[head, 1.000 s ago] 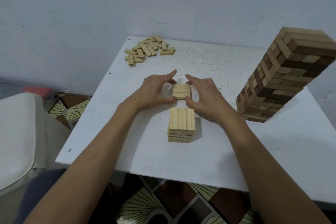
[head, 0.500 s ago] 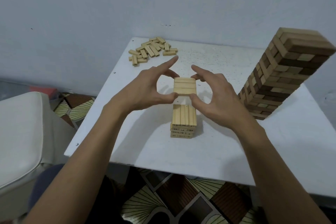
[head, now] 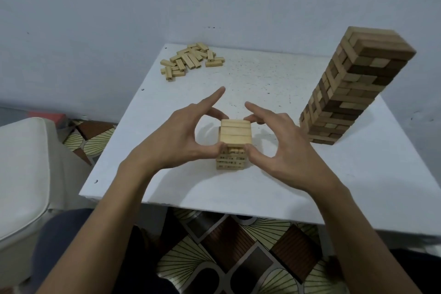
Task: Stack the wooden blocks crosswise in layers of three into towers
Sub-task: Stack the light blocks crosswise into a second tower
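Observation:
A set of three pale wooden blocks (head: 236,132) lies side by side on top of the short pale tower (head: 231,159) in the middle of the white table (head: 274,181). My left hand (head: 177,135) pinches this set from the left with thumb and middle finger, index finger pointing out. From the right, my right hand (head: 280,141) pinches it the same way. The set's blocks run left to right. The tower's upper layers are partly hidden behind my thumbs.
A heap of loose pale blocks (head: 191,60) lies at the table's far left corner. A tall tower of mixed dark and light blocks (head: 350,88) stands at the right. A white cushioned seat (head: 21,174) is left of the table; patterned floor shows below.
Both hands lifted the three-block set from the table behind the short tower, carried it toward me and brought it down onto the tower's top.

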Available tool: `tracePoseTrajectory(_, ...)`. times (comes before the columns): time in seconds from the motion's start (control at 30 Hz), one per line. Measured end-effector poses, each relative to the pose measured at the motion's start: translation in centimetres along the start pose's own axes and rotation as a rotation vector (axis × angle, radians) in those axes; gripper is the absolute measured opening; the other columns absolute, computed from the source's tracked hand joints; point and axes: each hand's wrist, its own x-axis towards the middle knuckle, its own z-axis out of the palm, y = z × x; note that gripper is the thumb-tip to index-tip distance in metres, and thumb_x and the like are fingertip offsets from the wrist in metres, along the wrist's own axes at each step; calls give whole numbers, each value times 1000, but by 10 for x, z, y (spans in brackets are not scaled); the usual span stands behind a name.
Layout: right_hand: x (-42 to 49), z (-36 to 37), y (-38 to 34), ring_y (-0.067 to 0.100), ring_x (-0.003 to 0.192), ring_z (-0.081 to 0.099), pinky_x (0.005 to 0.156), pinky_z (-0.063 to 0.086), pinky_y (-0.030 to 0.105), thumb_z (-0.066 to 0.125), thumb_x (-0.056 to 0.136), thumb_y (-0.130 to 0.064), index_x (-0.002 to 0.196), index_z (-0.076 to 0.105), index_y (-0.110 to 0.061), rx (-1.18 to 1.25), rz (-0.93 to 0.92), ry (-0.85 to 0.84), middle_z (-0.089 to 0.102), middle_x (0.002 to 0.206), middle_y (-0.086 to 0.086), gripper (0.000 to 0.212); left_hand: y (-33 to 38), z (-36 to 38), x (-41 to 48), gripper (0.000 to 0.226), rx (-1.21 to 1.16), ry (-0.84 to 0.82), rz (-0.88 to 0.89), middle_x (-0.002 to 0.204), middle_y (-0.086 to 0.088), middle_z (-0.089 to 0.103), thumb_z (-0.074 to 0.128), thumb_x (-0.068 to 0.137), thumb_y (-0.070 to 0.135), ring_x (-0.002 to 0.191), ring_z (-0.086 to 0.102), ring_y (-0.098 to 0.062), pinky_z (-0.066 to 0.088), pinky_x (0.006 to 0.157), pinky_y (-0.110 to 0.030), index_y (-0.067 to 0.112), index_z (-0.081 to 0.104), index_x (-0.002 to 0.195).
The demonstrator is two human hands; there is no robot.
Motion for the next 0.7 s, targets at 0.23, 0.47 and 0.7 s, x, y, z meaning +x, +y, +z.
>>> tracePoseTrajectory(0.23,-1,5,4,1,123,39,92,27,3,68,89,-31,152,31,-39,-2,7,-6,50,129,-28,73,-2,5,-5,97,25,-5,5,132,28,55,60,75,59,127,44,-1,22,100,-3,43,10,157)
tracePoseTrajectory(0.47,-2,7,8,0,124,39,93,28,7,69,90,-31,151,30,-41,7,3,-15,48,131,-29,73,-4,7,-5,94,24,3,16,132,25,56,67,80,48,126,46,0,25,100,-2,42,12,157)
tracePoseTrajectory(0.7,-2,8,11,1,126,42,98,30,15,66,89,-34,151,30,-43,29,-7,-31,49,132,-29,73,-4,7,-5,98,-18,-1,19,131,20,58,80,81,35,122,49,7,27,97,2,41,17,156)
